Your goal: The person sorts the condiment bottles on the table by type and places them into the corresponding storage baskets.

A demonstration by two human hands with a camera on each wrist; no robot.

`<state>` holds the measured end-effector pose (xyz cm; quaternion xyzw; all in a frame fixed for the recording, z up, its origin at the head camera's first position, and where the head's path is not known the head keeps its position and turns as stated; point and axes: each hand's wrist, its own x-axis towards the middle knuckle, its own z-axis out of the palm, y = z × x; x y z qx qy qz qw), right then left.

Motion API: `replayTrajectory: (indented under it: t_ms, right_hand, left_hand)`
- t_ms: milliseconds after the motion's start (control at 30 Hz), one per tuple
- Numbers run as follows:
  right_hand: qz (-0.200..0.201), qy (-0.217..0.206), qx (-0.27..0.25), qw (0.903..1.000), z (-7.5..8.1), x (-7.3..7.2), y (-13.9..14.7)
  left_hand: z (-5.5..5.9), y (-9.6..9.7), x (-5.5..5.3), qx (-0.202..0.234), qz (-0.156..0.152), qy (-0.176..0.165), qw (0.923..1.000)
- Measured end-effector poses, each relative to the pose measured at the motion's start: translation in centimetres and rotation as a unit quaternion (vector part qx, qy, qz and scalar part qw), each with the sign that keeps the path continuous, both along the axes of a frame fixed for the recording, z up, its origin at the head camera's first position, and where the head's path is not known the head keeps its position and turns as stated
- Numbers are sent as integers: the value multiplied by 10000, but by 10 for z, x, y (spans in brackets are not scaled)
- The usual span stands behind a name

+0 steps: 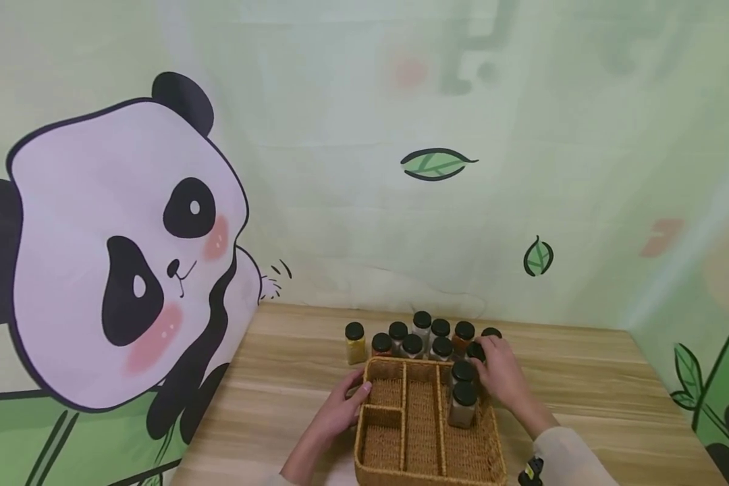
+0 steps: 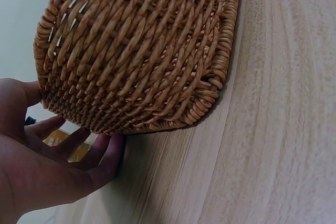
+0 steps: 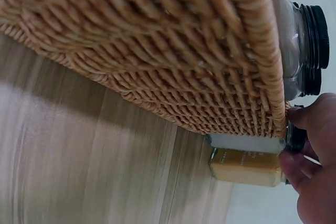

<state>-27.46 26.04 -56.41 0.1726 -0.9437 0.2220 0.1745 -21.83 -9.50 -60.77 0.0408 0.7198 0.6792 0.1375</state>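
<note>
A wicker basket (image 1: 422, 418) with several compartments sits on the table, its near edge at the bottom of the head view. My left hand (image 1: 343, 405) grips its far left corner, thumb over the rim; the left wrist view shows those fingers (image 2: 102, 156) against the woven outside. Two black-lidded glass jars (image 1: 462, 408) stand in the right compartment. Just behind the basket's far right corner, my right hand (image 1: 503, 371) pinches the black lid (image 3: 296, 137) of another jar (image 3: 247, 142). That jar's body is partly hidden by the basket in the right wrist view.
Behind the basket stand several black-lidded spice jars, among them a yellow one (image 1: 355, 344) at the left end and a reddish-brown one (image 1: 464, 337) towards the right. A jar with orange-yellow contents (image 3: 244, 167) is beside the pinched one. A printed cloth wall (image 1: 340, 202) rises behind the table (image 1: 583, 378).
</note>
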Motion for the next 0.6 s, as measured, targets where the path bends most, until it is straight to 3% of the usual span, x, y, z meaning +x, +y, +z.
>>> replayTrajectory:
  t_ms: [133,233,600]
  right_hand:
    - [183,181,-4,9997,-1,-2,5]
    - [265,283,10,9992,6,-2,9]
    - [541,-53,-21,9985,85,7,27]
  left_hand:
    - [2,1,0,-8,8,3,10000]
    - [3,1,-1,-20,-38,-4,10000]
    - [0,1,-1,54,-22,-120,9999]
